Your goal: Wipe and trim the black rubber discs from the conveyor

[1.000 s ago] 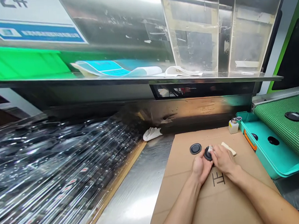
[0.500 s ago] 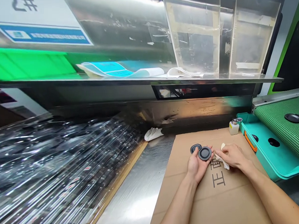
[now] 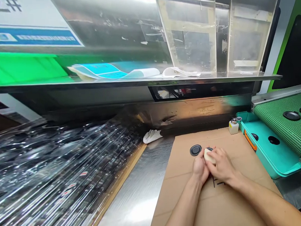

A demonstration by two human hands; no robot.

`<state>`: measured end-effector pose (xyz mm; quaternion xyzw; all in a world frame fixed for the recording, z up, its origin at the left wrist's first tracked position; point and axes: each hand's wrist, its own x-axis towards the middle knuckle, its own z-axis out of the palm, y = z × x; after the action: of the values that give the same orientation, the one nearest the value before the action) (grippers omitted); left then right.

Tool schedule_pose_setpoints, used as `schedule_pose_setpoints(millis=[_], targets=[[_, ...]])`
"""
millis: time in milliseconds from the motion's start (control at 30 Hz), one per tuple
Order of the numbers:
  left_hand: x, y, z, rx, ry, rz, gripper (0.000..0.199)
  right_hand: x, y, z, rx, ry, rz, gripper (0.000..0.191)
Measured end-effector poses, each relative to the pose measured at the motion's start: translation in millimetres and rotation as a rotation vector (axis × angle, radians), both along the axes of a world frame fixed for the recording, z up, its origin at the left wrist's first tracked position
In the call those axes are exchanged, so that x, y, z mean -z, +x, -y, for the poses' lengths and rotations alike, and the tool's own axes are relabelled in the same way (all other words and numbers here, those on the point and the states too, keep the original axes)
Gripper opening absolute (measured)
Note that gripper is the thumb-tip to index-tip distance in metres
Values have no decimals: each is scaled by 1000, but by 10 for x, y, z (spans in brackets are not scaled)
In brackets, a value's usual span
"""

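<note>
Black round disc (image 3: 209, 149), cupped in the left hand (image 3: 199, 168), could slip if the right hand (image 3: 221, 165), gripping a cream flat pad (image 3: 208, 156), presses unevenly.

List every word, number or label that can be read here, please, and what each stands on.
"2#", partly cut off: white sign.
Blue band: too blurred to read.
Cardboard: black strokes, partly covered by right hand, unreadable.
Bottle: label too small.

A factory workstation, shown by the green conveyor belt (image 3: 284, 121) and steel bench (image 3: 140, 189).
</note>
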<state>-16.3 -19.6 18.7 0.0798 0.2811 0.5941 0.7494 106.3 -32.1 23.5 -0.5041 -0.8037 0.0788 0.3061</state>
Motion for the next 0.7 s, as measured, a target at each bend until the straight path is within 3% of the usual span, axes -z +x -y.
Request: schedule_pose_setpoints(millis=[67,200,300,500,700], targets=[[12,-11,8,31,18,14,29,-21,-96,69,-20,14,19,24],[31,-60,9,71,50,14,35,-71,-141,93,83,-1,48,24],[36,-94,-6,90,38,20,33,-72,-105,51,15,19,101,25],[-50,-163,30,73,34,-20,30,-59,350,-277,294,-52,111,30],[-149,-233,100,87,50,0,36,30,681,-441,377,-81,92,33]])
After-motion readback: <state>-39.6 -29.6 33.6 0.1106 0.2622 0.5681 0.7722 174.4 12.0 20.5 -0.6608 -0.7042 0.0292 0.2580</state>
